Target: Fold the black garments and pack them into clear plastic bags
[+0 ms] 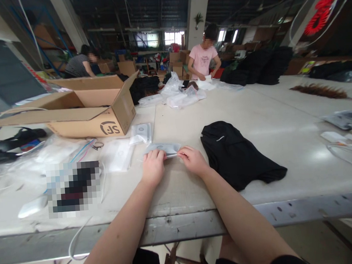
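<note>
A frosted plastic bag (168,148) with something dark inside lies flat on the table in front of me. My left hand (154,165) rests on its near left part, the fingers curled over the edge. At the near right corner, my right hand (193,159) pinches the bag's edge between thumb and fingers. Just right of my hands, a black garment (238,156) with a small light logo is spread on the table. Behind the left hand are a small filled frosted bag (141,133) and a flat white bag (117,155).
An open cardboard box (93,117) stands at the back left. Loose clear plastic (57,152) and a white cable lie left. Across the table (312,178), a person in pink (204,59) handles something white beside stacked black garments (258,68). Another person (77,64) bends behind the box.
</note>
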`<action>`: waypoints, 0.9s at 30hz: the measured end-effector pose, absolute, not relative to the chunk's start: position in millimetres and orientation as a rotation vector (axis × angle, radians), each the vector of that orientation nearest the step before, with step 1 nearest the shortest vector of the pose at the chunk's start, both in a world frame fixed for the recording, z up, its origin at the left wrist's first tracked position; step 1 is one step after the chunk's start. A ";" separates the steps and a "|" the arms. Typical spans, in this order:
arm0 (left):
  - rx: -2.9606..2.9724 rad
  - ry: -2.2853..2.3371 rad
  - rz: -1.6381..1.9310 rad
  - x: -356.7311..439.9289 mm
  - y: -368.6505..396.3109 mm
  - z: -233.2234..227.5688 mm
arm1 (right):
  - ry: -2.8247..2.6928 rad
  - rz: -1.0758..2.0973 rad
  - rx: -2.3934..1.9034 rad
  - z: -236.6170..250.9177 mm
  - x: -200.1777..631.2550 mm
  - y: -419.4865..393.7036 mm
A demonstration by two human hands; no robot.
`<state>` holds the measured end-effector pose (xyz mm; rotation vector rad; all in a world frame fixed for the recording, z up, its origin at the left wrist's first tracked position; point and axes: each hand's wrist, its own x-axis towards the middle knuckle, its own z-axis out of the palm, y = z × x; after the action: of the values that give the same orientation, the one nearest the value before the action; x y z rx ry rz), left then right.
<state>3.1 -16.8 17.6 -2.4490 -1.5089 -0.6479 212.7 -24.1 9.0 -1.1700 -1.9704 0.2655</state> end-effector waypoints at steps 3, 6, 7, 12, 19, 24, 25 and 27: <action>-2.437 -1.534 -0.640 0.9 -17.2 19.2 | -1.947 0.265 -1.186 9.2 214.0 -23.6; -2.415 -1.554 -0.647 -1.3 -17.0 19.8 | -1.898 0.262 -1.214 8.9 216.3 -21.6; -2.405 -1.562 -0.650 -2.1 -16.9 20.1 | -1.869 0.258 -1.225 8.8 217.0 -20.9; -2.342 -1.600 -0.661 -5.8 -16.4 21.6 | -1.689 0.256 -1.307 9.7 220.1 -18.2; -2.299 -1.621 -0.663 -8.7 -14.2 23.9 | -1.447 0.321 -1.408 5.8 230.2 -10.1; -2.318 -1.604 -0.706 -11.1 -11.9 25.8 | -1.202 0.320 -1.495 4.9 240.0 -3.4; -2.347 -1.585 -0.721 -11.2 -11.8 26.0 | -1.157 0.319 -1.506 5.2 241.7 -2.6; -2.459 -1.510 -0.763 -11.0 -12.5 26.9 | -1.080 0.326 -1.483 6.5 244.9 -2.2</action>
<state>-11.0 -12.5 26.9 -2.4590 -1.5098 -0.7629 244.9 -2.2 6.5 -1.4830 -1.0798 0.3262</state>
